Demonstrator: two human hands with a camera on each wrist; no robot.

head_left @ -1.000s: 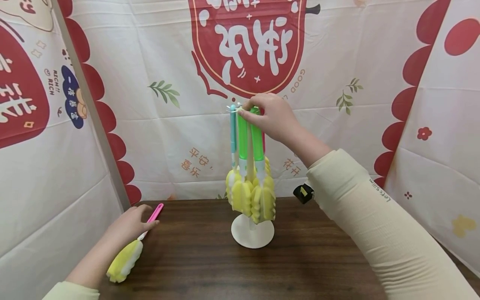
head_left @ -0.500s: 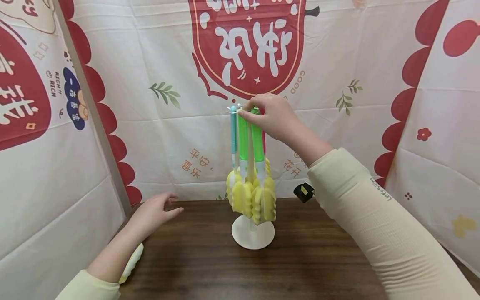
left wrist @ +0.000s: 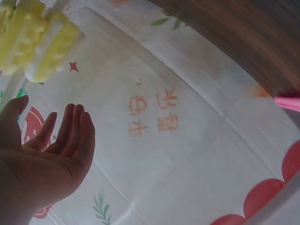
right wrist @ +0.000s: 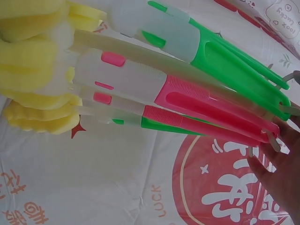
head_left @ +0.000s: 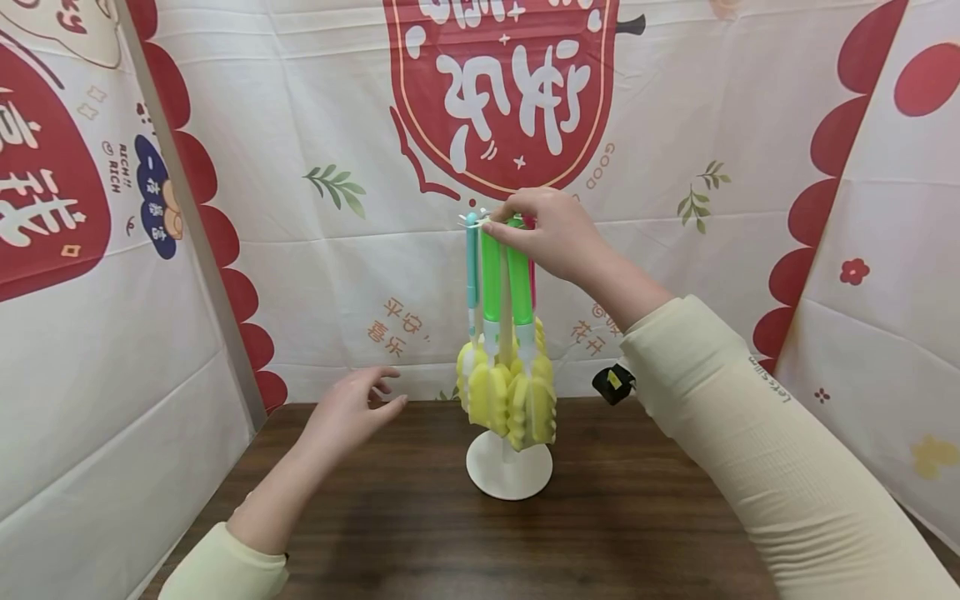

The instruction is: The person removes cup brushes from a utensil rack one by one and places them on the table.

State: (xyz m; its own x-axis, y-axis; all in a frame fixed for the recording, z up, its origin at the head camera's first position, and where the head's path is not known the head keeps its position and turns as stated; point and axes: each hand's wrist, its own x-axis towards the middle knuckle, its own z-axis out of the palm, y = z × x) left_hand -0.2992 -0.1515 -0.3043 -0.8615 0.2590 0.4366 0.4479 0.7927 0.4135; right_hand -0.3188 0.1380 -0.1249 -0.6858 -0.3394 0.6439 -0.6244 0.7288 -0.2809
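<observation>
A white rack point(head_left: 510, 473) with a round base stands on the table, several sponge bottle brushes hanging from its hooks, yellow heads down. Two green handles point(head_left: 491, 279) and a teal handle point(head_left: 472, 262) face me; pink handles point(right wrist: 211, 103) show in the right wrist view. My right hand point(head_left: 553, 232) grips the rack's top by the hooks, its fingertips partly hidden. My left hand point(head_left: 351, 415) is in the air left of the rack, fingers loosely bent and holding nothing. A pink handle end point(left wrist: 288, 102) lies on the table in the left wrist view; my left arm hides it in the head view.
The dark wooden table point(head_left: 600, 533) ends at a white printed cloth point(head_left: 405, 267) behind the rack. Cloth walls also stand at left and right. A small black thing with a yellow mark point(head_left: 613, 384) shows beside my right sleeve.
My left hand has moved right and slightly up, from over the pink-handled brush on the table toward the rack, its arm now covering that brush. My right hand stays at the rack's top.
</observation>
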